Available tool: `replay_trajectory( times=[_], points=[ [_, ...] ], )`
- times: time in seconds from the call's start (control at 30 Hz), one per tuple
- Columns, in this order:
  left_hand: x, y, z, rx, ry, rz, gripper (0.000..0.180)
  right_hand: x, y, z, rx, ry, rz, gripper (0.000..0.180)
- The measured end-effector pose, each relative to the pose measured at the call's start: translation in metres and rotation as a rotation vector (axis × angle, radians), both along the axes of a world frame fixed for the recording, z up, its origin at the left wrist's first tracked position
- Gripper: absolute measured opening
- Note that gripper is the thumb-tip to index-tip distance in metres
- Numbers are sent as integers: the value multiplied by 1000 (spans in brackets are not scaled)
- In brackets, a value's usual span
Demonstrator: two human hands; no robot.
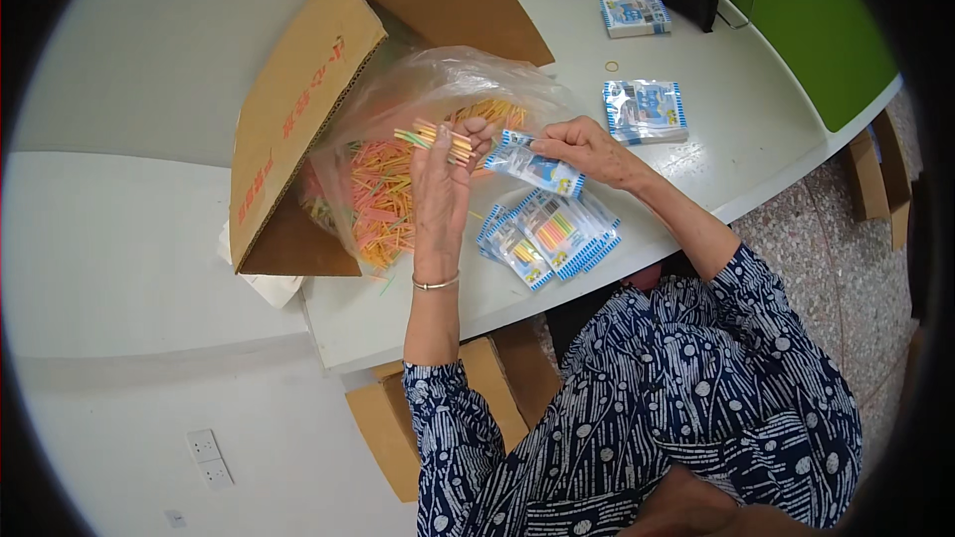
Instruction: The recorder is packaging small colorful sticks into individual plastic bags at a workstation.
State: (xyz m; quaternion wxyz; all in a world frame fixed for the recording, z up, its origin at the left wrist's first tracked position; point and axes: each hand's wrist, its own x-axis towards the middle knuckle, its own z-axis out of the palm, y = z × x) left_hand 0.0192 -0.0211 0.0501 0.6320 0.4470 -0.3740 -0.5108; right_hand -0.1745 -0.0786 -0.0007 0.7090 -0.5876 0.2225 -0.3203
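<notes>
Sticks (422,133) held together look thin (mostly yellow-orange).

An open carton (298,129) and stacked pouches (645,109) suggest a packing workspace.

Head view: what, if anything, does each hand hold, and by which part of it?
The left hand holds a bundle of coloured sticks near its middle; the right hand pinches a blue-and-white packet by its upper edge.

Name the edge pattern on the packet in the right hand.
Blue and white stripes edge the packet in the right hand; see the head view.
</notes>
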Motion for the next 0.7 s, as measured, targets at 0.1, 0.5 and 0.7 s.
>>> replay_trajectory(
  times=[0.1,0.5,0.7],
  points=[
    [-9,-2,1,-40,56,-20,22,-3,-2,-11,-22,14,20,26],
    [-42,6,-3,-47,9,7,24,-7,5,-14,-1,-36,12,26],
    [-48,12,-8,-19,-232,-7,33,-11,5,-20,20,-42,8,26]
  ],
)
